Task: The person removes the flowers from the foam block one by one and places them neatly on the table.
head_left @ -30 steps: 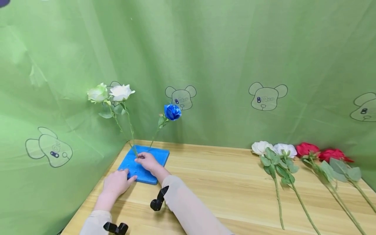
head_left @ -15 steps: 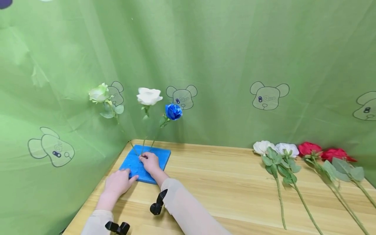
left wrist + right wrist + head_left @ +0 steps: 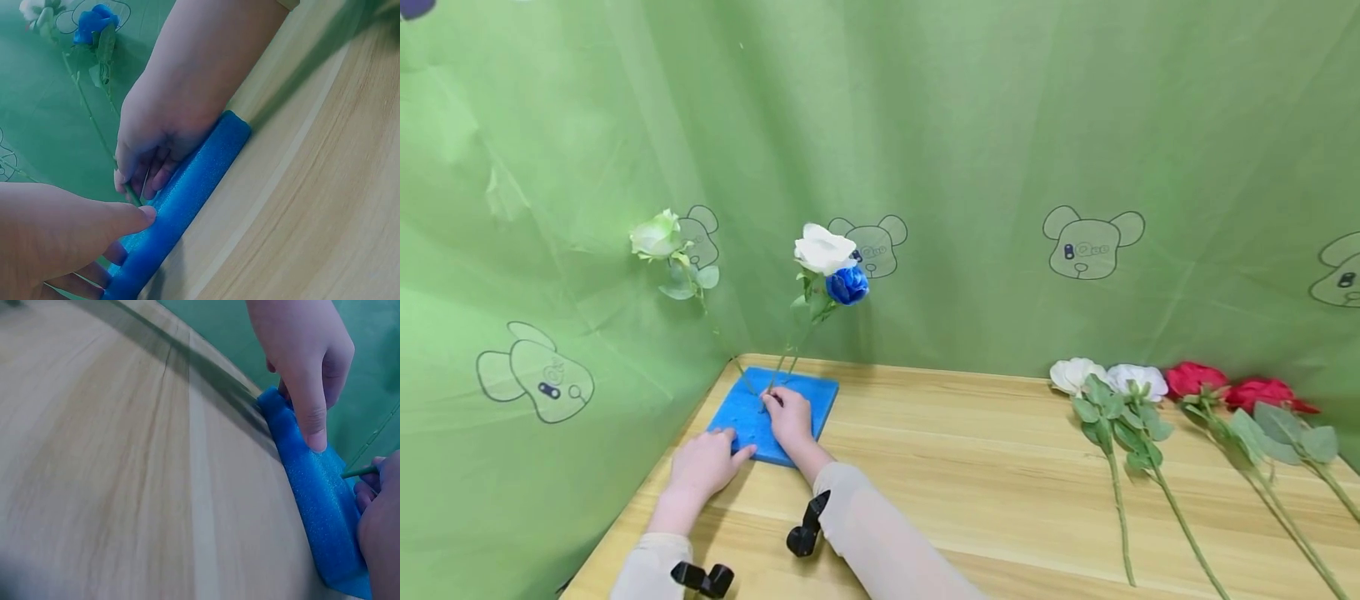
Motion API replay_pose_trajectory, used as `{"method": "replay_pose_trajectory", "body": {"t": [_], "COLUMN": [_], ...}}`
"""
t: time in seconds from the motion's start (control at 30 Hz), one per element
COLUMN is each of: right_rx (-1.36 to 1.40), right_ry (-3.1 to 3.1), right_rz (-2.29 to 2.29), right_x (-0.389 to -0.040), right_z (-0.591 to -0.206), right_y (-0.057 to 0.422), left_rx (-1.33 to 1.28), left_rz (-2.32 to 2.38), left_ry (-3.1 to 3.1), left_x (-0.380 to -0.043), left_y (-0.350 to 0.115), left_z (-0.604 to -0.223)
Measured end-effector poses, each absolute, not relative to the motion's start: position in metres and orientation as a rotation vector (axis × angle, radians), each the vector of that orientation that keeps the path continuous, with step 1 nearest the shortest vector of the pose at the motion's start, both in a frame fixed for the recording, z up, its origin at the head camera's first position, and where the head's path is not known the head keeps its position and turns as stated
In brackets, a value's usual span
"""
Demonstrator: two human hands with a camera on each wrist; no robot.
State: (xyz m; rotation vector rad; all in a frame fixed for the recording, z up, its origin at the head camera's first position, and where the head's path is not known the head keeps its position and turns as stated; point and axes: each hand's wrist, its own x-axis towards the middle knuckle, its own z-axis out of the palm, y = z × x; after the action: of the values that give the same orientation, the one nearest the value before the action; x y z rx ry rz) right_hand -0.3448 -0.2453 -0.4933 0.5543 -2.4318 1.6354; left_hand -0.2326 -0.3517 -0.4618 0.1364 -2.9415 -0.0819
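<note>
A white rose (image 3: 824,249) leans right above a blue foam block (image 3: 745,421). My right hand (image 3: 788,421) pinches its green stem (image 3: 94,122) low down, close over the foam. In the right wrist view, the stem's lower end (image 3: 359,472) meets the foam's top. My left hand (image 3: 703,465) rests on the foam's near left corner, its thumb (image 3: 128,219) lying along the near edge. A blue rose (image 3: 847,286) stands in the foam toward the back, partly overlapped by the white bloom. A pale green rose (image 3: 657,236) stands tilted left in the same block.
On the right of the wooden table (image 3: 955,450) lie two white roses (image 3: 1077,377) and two red roses (image 3: 1197,379), stems toward the front. A green curtain (image 3: 970,167) closes off the back and left sides.
The white rose's bloom has swung right, from beside the pale green rose to just above the blue one. My right hand has shifted slightly right with the stem; the left hand stays on the foam.
</note>
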Motion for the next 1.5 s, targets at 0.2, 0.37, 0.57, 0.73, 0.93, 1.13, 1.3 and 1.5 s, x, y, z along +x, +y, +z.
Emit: {"method": "replay_pose_trajectory", "body": {"t": [0.2, 0.37, 0.57, 0.73, 0.93, 1.13, 1.3, 1.5], "right_rx": [0.552, 0.565, 0.604, 0.609, 0.624, 0.627, 0.614, 0.54], "right_ry": [-2.35, -2.292, -2.248, -2.196, -2.159, -2.065, -1.996, -1.977], "right_rz": [1.706, 1.785, 1.87, 1.954, 1.996, 2.139, 2.232, 2.326], "right_x": [-0.344, -0.342, -0.336, -0.332, -0.328, -0.323, -0.321, -0.319], "right_z": [-0.493, -0.495, -0.498, -0.501, -0.504, -0.507, -0.508, -0.513], "right_y": [-0.24, -0.235, -0.227, -0.221, -0.215, -0.21, -0.206, -0.199], "left_rx": [0.132, 0.132, 0.119, 0.114, 0.12, 0.132, 0.123, 0.119], "left_rz": [-0.082, -0.084, -0.082, -0.088, -0.095, -0.105, -0.099, -0.095], "left_ry": [-2.941, -2.941, -2.93, -2.923, -2.925, -2.942, -2.937, -2.933], "left_x": [-0.234, -0.234, -0.234, -0.233, -0.234, -0.233, -0.233, -0.232], "left_y": [-0.35, -0.35, -0.351, -0.352, -0.351, -0.35, -0.35, -0.35], "left_z": [-0.459, -0.46, -0.464, -0.467, -0.468, -0.467, -0.465, -0.464]}}
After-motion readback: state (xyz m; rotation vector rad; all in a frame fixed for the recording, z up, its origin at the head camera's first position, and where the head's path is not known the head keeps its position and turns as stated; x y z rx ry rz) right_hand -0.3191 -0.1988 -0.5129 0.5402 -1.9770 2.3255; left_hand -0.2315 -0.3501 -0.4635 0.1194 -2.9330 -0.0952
